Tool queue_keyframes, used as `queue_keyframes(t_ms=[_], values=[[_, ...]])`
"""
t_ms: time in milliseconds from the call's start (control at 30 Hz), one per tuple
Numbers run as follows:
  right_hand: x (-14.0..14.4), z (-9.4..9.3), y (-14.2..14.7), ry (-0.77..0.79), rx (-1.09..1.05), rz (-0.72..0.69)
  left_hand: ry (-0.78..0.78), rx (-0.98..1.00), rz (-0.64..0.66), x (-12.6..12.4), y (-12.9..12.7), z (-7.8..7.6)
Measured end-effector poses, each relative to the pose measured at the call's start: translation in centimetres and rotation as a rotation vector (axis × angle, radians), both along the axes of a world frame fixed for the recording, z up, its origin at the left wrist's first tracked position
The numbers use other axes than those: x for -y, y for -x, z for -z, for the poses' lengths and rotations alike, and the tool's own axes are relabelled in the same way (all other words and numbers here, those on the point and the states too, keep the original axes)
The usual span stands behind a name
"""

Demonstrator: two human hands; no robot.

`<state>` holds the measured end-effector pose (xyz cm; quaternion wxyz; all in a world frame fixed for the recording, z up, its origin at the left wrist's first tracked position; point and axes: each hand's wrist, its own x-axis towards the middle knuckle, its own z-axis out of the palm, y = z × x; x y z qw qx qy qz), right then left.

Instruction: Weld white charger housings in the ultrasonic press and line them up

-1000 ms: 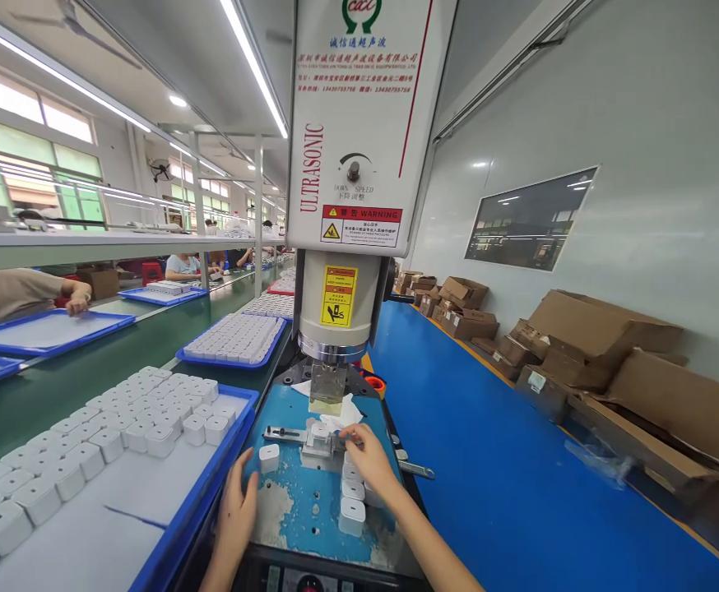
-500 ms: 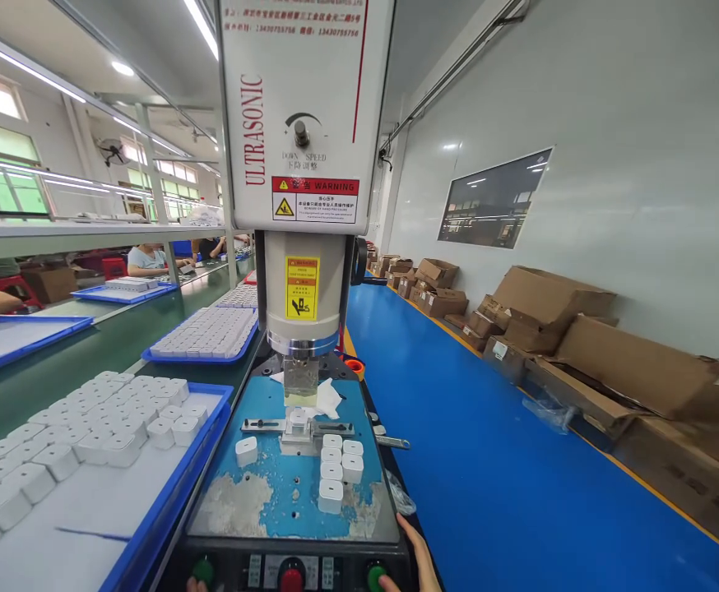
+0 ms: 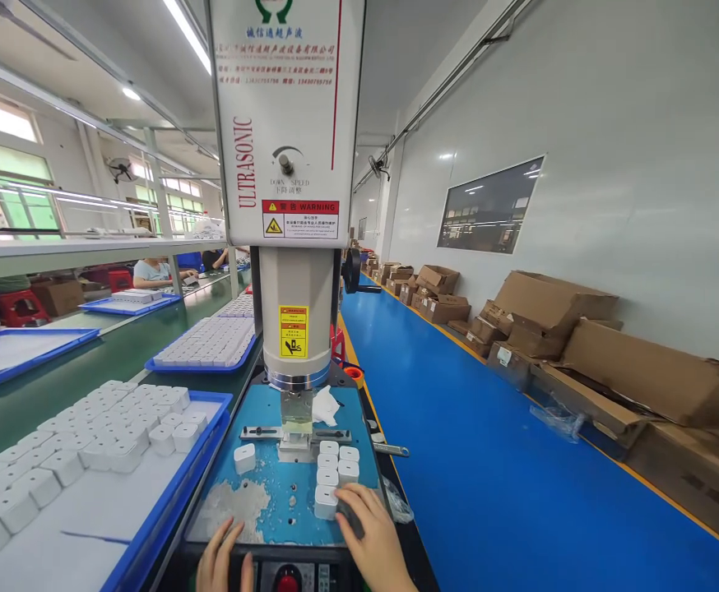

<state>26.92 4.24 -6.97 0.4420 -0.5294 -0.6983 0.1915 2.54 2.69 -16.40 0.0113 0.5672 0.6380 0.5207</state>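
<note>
My right hand (image 3: 373,533) reaches over the right front of the blue machine plate (image 3: 279,514), thumb and fingers apart. Its fingertips are beside the nearest white plastic case (image 3: 326,501); whether they touch it I cannot tell. My left hand (image 3: 222,561) is at the plate's front left edge, fingers spread and holding nothing. Several white cases stand in a cluster at the right, and a single white case (image 3: 244,459) stands at the left. The ultrasonic welder's horn (image 3: 297,409) is down at the metal fixture (image 3: 294,450), hiding what sits there.
A red button (image 3: 288,580) is on the front panel. Left of the machine lies a blue tray (image 3: 174,493) with many white cases; another filled tray (image 3: 202,345) is farther back. A wrench (image 3: 391,450) lies at the right edge. Cardboard boxes (image 3: 631,362) line the wall.
Both hands have come off the green buttons and up toward the plate, the right one to the white cases. The welder's horn has moved down onto the fixture. The view has shifted slightly.
</note>
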Motion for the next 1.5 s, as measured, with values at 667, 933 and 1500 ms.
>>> queue_keyframes(t_ms=[667, 933, 1500], values=[[-1.8, 1.3, -0.4, 0.256, -0.877, 0.000, 0.319, -0.379, 0.293, -5.3, -0.8, 0.4], [-1.8, 1.0, -0.5, 0.306, -0.910, 0.030, 0.208, -0.538, 0.277, -5.2, -0.5, 0.9], [-1.7, 0.7, -0.4, 0.333, -0.899, 0.027, 0.274, -0.176, 0.264, -3.8, -2.3, -2.9]])
